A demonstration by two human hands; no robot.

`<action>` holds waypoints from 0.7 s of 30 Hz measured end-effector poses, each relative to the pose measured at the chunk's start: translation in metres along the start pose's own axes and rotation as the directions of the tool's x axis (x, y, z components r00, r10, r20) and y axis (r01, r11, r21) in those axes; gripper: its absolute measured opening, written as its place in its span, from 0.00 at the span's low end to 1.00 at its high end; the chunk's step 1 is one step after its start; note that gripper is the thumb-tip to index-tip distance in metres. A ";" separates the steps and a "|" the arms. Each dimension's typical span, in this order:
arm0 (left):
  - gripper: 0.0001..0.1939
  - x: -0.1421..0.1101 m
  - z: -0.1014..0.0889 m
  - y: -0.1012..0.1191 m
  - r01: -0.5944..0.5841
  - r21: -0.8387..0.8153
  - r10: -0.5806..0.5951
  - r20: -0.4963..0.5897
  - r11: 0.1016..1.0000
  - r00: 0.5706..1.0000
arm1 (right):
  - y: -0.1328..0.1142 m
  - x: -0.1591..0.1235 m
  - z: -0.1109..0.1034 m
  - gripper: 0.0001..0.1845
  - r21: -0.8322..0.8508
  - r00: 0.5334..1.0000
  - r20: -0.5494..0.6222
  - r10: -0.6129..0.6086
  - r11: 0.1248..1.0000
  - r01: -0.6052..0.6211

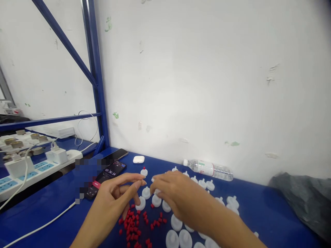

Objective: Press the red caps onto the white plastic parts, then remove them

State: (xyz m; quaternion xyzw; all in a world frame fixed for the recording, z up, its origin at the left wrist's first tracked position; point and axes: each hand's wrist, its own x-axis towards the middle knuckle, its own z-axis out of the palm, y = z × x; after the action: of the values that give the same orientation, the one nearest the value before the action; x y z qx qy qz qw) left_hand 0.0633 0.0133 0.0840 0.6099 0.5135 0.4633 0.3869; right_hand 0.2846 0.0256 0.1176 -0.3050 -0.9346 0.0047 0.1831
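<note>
My left hand [116,194] hovers over the blue table with thumb and index fingertips pinched close together. Anything between them is too small to make out. Just to the right, my right hand [173,189] has its fingers bent downward and together above the white nozzle caps, and its grip is hidden. A round white cap with a nozzle [146,193] stands between the hands. Beyond my left fingertips, another white cap [144,172] carries a small red plug on its tip. Below the hands lies a pile of small red plugs [131,224].
Several more white caps [185,238] spread under and right of my right arm. A plastic bottle [209,169] lies by the wall. Phones [110,174], a white earbud case [139,159] and a power strip [41,168] are left. A dark plastic bag [297,203] sits right.
</note>
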 end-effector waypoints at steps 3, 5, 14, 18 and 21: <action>0.28 0.001 0.002 0.002 -0.017 -0.054 0.018 0.014 0.998 1.000 | -0.017 0.001 -0.003 0.19 -0.018 0.997 0.074 -0.017 1.000 0.019; 0.25 -0.002 0.003 0.006 -0.030 -0.071 0.033 0.044 0.997 0.998 | -0.023 0.001 -0.006 0.19 -0.009 0.996 0.090 -0.007 1.000 0.008; 0.21 -0.008 0.007 0.007 -0.015 -0.026 0.016 0.031 1.000 0.999 | -0.014 0.000 -0.001 0.17 -0.056 1.000 0.000 -0.010 0.998 0.010; 0.22 -0.006 0.004 0.005 -0.048 0.093 0.048 -0.002 0.994 0.999 | -0.012 -0.001 -0.001 0.13 0.117 0.990 -0.125 0.072 0.991 -0.057; 0.19 -0.003 0.002 -0.001 -0.143 0.232 0.146 0.001 0.962 0.989 | -0.013 -0.001 -0.001 0.13 0.156 0.988 -0.131 0.079 0.986 -0.058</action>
State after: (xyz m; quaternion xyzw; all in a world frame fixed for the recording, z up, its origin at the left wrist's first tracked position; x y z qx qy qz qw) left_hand 0.0651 0.0104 0.0822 0.6828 0.5213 0.4324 0.2742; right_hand 0.2784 0.0142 0.1193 -0.3217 -0.9057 0.0612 0.2693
